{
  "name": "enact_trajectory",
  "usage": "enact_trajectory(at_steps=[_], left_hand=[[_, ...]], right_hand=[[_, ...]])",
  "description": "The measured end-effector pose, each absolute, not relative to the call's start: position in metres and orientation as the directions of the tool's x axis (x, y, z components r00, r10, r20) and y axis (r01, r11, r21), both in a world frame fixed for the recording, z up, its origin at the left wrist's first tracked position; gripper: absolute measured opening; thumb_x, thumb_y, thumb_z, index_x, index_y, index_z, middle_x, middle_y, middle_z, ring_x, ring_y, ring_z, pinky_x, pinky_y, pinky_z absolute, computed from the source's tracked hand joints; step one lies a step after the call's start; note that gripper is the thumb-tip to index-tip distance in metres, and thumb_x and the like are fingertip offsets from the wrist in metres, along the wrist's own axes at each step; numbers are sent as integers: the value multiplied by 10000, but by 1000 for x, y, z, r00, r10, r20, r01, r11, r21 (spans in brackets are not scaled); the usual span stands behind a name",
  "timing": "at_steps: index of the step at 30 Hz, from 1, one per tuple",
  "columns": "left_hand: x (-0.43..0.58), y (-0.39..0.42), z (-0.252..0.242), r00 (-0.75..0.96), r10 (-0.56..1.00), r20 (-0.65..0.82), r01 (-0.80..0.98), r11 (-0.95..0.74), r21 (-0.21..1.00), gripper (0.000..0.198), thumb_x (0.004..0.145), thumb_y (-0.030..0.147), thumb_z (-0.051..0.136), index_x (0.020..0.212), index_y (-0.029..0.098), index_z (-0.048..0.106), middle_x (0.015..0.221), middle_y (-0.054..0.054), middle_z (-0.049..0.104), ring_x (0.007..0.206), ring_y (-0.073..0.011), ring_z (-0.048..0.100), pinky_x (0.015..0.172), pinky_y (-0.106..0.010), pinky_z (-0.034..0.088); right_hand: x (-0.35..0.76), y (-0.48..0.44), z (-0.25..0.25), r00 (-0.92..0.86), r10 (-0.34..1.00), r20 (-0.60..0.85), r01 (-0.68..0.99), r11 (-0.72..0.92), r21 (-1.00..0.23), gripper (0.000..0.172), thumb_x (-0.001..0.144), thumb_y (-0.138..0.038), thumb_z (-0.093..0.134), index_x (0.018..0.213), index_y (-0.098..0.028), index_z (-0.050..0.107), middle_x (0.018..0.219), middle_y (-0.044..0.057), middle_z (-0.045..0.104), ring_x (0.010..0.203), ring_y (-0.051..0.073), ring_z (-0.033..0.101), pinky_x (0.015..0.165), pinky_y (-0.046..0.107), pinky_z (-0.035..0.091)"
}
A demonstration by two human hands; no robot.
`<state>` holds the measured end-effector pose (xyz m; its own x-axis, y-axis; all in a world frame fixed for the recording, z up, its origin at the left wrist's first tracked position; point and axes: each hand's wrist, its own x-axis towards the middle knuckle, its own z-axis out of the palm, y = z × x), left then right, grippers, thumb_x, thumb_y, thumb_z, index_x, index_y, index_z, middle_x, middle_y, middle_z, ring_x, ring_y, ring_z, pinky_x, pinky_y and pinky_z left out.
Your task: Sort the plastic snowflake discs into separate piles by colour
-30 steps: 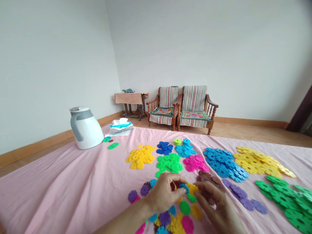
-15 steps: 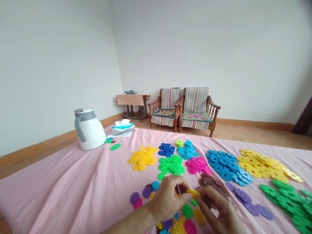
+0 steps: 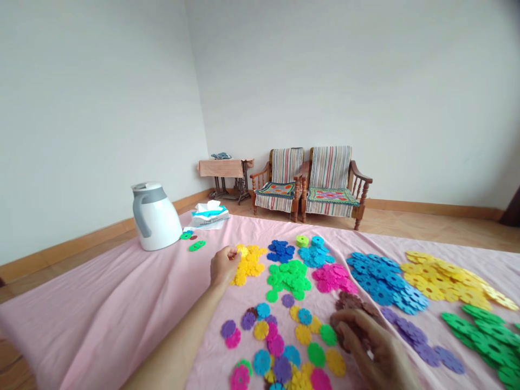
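My left hand (image 3: 224, 266) reaches to the yellow pile of flower-shaped plastic discs (image 3: 251, 265), its fingers pinched on a yellow disc (image 3: 242, 251) at the pile's back left. My right hand (image 3: 368, 344) hovers at the lower right beside the brown discs (image 3: 352, 301). Its fingers are loosely curled and apart, with nothing visible between them. In front of me lie mixed loose discs, among them a green disc (image 3: 328, 335) close to my right fingertips, a purple disc (image 3: 282, 369), a pink disc (image 3: 275, 345) and a blue disc (image 3: 261, 362).
Sorted piles include dark blue (image 3: 281, 251), light green (image 3: 289, 277), pink (image 3: 333, 278), blue (image 3: 382, 279), large yellow (image 3: 455, 279), purple (image 3: 418, 337) and dark green (image 3: 483, 341). A white jug (image 3: 160, 222) and a tissue box (image 3: 210, 216) stand at the back left of the pink cloth (image 3: 122, 303).
My left hand has moved away from my right hand, forward and left to the yellow pile, with a yellow disc. My right hand has let go of that disc and shifted slightly right.
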<state>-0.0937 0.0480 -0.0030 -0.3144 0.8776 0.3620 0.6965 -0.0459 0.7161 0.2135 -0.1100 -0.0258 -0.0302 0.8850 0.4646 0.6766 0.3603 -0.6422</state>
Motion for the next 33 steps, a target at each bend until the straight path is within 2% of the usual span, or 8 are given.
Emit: enact_trajectory(at_steps=[4,6,11,13,17,20,26,33], left_hand=[[-95,45,-2,-313,848,427,732,-71,678,197,727,189,580,908,183,656,907,-43,686,763,-170,626,728,-255,458],[-86,39,0,-241,851,466,729,-159,666,192,748,184,561,916,177,654,924,-41,680,764,-159,620,744,-252,462],[-46,6,5,293,848,441,575,-525,627,132,785,177,559,742,164,682,723,-12,661,680,-131,597,659,-219,449],[-31,-11,9,491,787,374,522,-610,596,125,784,167,584,780,171,709,735,-12,647,697,-126,590,679,-218,447],[-14,-33,14,694,674,252,515,-710,480,257,741,211,687,997,214,710,908,-38,628,871,-173,572,795,-266,437],[-9,-38,14,730,655,196,544,-730,414,294,746,264,701,1037,228,692,971,-47,596,932,-194,543,834,-286,421],[-7,-36,11,738,649,185,553,-739,385,210,785,248,657,989,215,693,905,-40,588,896,-181,540,802,-267,417],[-3,-36,5,655,676,338,549,-733,401,204,869,198,509,809,186,705,757,-40,617,790,-158,560,720,-245,414]], right_hand=[[215,-109,-28,-53,897,439,672,357,-649,237,902,-351,444,909,-235,651,872,39,715,707,160,678,566,211,543],[217,-108,-28,-68,905,420,694,345,-632,251,915,-353,424,904,-236,646,844,33,711,709,162,673,593,222,543],[219,-108,-27,-64,868,493,781,351,-517,232,896,-364,461,853,-251,658,906,36,715,822,193,675,685,262,542],[219,-108,-28,-76,862,501,798,354,-489,234,900,-349,452,848,-254,658,926,38,716,854,198,676,691,268,543],[219,-110,-28,-137,875,465,797,376,-473,251,918,-313,414,890,-252,656,922,42,722,860,192,685,659,255,553],[218,-110,-27,-145,874,464,788,386,-480,264,923,-307,403,910,-255,661,925,44,724,848,191,689,647,255,557],[217,-110,-25,-113,872,476,749,390,-536,228,903,-307,438,879,-262,660,917,38,726,857,205,689,667,267,555],[211,-112,-31,-21,872,490,675,374,-637,257,903,-379,427,802,-261,633,788,25,703,715,188,664,618,276,512]])
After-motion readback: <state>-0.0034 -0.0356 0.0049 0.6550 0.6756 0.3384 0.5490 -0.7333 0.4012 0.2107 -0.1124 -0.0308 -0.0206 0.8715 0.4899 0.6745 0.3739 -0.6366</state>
